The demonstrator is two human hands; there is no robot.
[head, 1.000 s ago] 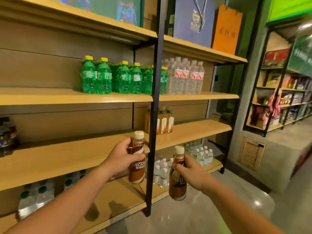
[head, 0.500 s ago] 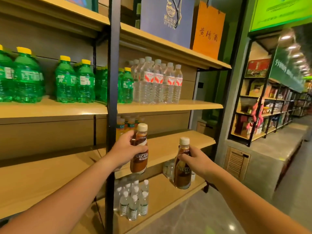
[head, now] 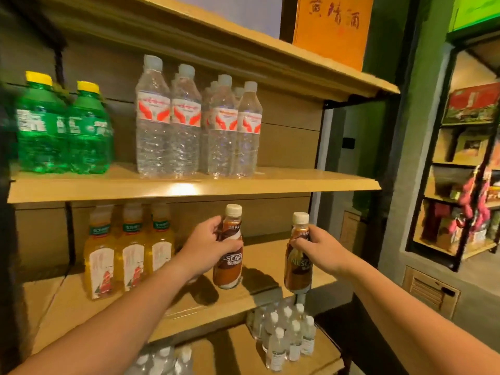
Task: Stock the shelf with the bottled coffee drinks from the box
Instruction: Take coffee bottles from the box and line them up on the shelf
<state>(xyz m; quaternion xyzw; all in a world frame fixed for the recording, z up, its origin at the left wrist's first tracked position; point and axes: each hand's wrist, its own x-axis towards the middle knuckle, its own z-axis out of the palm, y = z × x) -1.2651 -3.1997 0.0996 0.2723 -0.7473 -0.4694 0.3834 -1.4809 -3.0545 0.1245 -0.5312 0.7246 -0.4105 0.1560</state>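
Coffee bottles, brown plastic with cream caps: my left hand [head: 205, 250] grips one [head: 228, 255], my right hand [head: 316, 249] another [head: 297, 262], near the wooden shelf's [head: 270, 266] right edge.

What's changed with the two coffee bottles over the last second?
The left hand moved the left coffee bottle forward over the shelf, beside the yellow drinks; the right hand moved the right coffee bottle to the shelf's front edge. Both grips unchanged, nothing released.

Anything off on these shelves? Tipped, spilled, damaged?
Nothing stands out: green bottles, water bottles, yellow drinks all upright; left hand and right hand each grip a capped coffee bottle. No spills.
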